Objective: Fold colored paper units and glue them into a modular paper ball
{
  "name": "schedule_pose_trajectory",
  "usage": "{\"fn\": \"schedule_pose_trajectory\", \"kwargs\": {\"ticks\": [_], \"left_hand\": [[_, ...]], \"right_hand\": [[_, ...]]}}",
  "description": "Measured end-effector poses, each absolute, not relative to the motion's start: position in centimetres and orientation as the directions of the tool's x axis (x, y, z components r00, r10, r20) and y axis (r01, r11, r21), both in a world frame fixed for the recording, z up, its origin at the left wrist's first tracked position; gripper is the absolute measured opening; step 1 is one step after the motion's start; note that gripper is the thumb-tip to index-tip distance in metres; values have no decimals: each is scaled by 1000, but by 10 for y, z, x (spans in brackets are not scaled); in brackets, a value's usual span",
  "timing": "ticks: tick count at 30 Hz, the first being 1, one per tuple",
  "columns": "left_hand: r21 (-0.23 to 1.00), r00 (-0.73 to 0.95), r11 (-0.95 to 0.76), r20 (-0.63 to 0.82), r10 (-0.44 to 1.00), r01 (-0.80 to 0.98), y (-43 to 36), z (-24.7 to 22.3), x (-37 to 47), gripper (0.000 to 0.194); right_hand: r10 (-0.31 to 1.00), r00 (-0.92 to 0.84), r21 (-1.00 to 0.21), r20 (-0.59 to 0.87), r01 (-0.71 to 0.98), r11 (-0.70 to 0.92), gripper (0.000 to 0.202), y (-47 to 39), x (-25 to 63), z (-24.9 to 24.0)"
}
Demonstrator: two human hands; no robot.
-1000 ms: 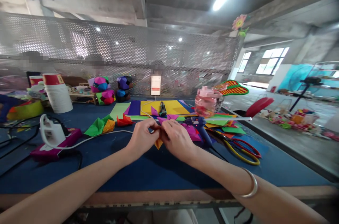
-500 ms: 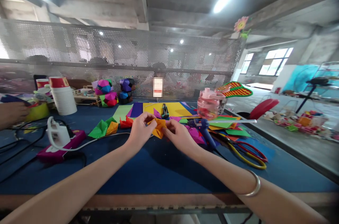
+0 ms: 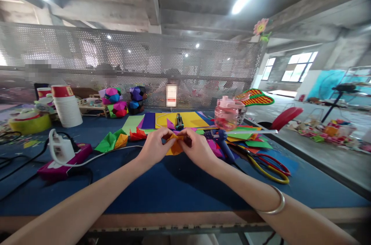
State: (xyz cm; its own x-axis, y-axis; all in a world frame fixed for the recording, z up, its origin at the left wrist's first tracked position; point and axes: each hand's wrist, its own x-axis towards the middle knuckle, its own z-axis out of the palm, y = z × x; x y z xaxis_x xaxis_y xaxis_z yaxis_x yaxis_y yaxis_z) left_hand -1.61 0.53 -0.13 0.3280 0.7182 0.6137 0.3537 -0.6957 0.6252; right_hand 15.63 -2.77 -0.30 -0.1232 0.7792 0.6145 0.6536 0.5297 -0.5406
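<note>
Between my two hands is a folded piece of orange paper [image 3: 174, 149], held just above the blue table mat [image 3: 162, 194]. My left hand [image 3: 155, 145] pinches its left side with thumb and fingers. On the other side my right hand [image 3: 197, 147] pinches it too, and the fingertips of both hands nearly meet at its top edge. Part of the paper is hidden behind the fingers. Folded green paper [image 3: 109, 141] and red paper [image 3: 137, 134] lie left of my left hand. A blue glue gun [image 3: 224, 145] rests just right of my right hand.
Scissors [image 3: 274, 169] with red and yellow handles lie at the right, near a pink jar [image 3: 226, 113]. A purple power strip [image 3: 65, 164] with cords and stacked paper cups [image 3: 67, 108] stand left. Behind are a stapler [image 3: 179, 121], yellow paper [image 3: 193, 120] and paper balls [image 3: 117, 102].
My hands have come closer together, and the orange paper has tilted and is more covered by my fingers. Another person's hand at the far left has gone out of view.
</note>
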Motion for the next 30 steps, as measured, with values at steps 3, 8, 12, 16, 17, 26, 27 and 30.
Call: {"fn": "schedule_pose_trajectory", "kwargs": {"ticks": [3,8,12,16,17,26,27,30], "left_hand": [[622,292,-688,625,724,375,5,0,-17,8],[641,280,-681,622,731,355,8,-3,-16,9],[677,335,-676,590,734,290,9,-5,-16,9],[700,385,-681,580,718,216,9,-2,-16,19],[701,389,-679,576,719,217,9,-2,-17,19],[757,381,-633,544,748,161,9,3,-18,19],[776,386,-614,527,757,146,8,3,-18,20],[830,396,-549,472,788,103,7,5,-19,22]], "right_hand": [[833,-77,-661,548,570,488,18,-25,156,-2],[840,-102,-714,533,480,511,10,-25,156,1],[807,-109,-668,580,504,548,7,-28,156,2],[792,-123,-673,598,460,579,9,-28,156,3],[792,-122,-681,598,442,583,10,-28,156,3],[761,-111,-672,639,402,622,7,-29,152,2],[753,-121,-657,647,413,631,8,-29,153,2],[711,-164,-571,684,487,661,11,-29,155,3]]}}
